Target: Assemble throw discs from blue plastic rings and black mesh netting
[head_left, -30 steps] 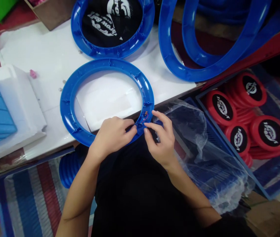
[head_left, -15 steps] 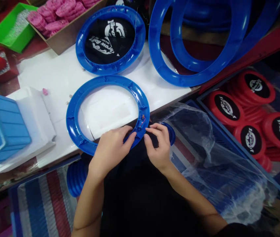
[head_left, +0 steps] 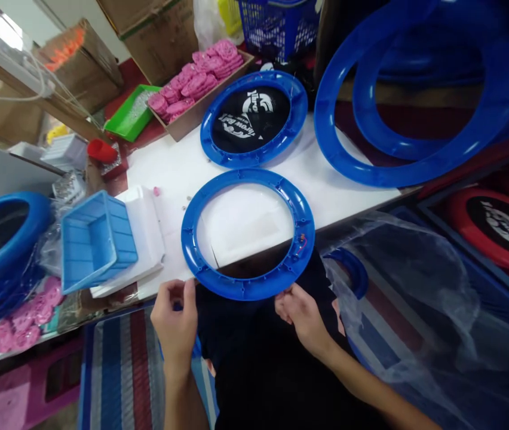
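Observation:
A blue plastic ring (head_left: 297,185) lies underside up, its near part jutting past the table edge. A small orange part with a red wire (head_left: 302,240) sits in its channel on the right. My left hand (head_left: 174,316) is off the ring's lower left, fingers curled and thumb raised; whatever it holds, if anything, is hidden. At the ring's lower right rim, my right hand (head_left: 303,316) is closed, its curled fingertips close against the edge. I cannot tell whether they grip it. Behind lies another blue ring (head_left: 207,134) over a black printed fabric disc (head_left: 263,122).
Large blue rings (head_left: 326,119) lean at the right back. A light blue bin (head_left: 97,245) stands left, near a green tray (head_left: 131,113) and a box of pink pieces (head_left: 192,83). Clear plastic sheeting (head_left: 416,269) and a red printed disc (head_left: 500,227) are at right.
Both hands have drawn back from the wired part of the ring. My left hand is now off the left side, my right hand at the lower rim. The view has shifted left and up.

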Demonstrator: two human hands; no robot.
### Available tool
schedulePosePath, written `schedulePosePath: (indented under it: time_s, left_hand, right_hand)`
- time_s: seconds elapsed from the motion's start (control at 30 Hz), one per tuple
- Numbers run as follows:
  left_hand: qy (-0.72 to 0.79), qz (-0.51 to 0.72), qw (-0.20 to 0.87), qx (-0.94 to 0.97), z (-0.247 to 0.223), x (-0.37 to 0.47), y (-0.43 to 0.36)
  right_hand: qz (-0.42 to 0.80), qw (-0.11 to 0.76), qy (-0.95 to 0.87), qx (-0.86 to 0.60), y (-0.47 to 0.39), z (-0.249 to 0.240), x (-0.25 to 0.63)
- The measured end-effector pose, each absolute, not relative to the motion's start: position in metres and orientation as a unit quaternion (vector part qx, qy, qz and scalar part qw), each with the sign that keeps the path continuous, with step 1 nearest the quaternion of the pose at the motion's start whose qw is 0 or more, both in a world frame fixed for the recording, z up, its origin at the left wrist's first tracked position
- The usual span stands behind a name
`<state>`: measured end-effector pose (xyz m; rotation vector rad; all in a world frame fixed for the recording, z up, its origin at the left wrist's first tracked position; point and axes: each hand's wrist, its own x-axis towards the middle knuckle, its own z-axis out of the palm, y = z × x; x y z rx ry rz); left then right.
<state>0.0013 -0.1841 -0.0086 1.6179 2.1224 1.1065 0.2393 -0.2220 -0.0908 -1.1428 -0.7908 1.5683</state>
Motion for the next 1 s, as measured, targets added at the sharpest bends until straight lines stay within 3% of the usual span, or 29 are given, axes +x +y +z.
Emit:
schedulePosePath:
  time_s: [0.13, 0.23, 0.4, 0.53, 0.83, 1.0]
  left_hand:
    - [0.700, 0.449, 0.433, 0.347, -0.049, -0.007, -0.195]
    - [0.603, 0.479, 0.571, 0.283, -0.076, 0.001, -0.201]
    - [0.517, 0.547, 0.616, 0.232, -0.086, 0.018, -0.205]
    - [0.512, 0.511, 0.653, 0.225, -0.074, 0.038, -0.209]
    - [0.382, 0.464, 0.766, 0.228, -0.086, 0.109, -0.222]
    - [0.332, 0.504, 0.780, 0.167, -0.093, 0.116, -0.224]
  right_hand:
    - [0.629, 0.501, -0.307, -0.509, -0.210, -0.086, 0.232]
    - [0.598, 0.472, -0.348, -0.546, -0.201, -0.087, 0.245]
    - [0.569, 0.400, -0.428, -0.578, -0.186, -0.087, 0.297]
    - [0.498, 0.318, -0.554, -0.587, -0.163, -0.061, 0.348]
    - [0.019, 0.384, -0.649, -0.657, -0.062, 0.000, 0.444]
    - [-0.049, 0.184, -0.749, -0.634, -0.017, -0.011, 0.440]
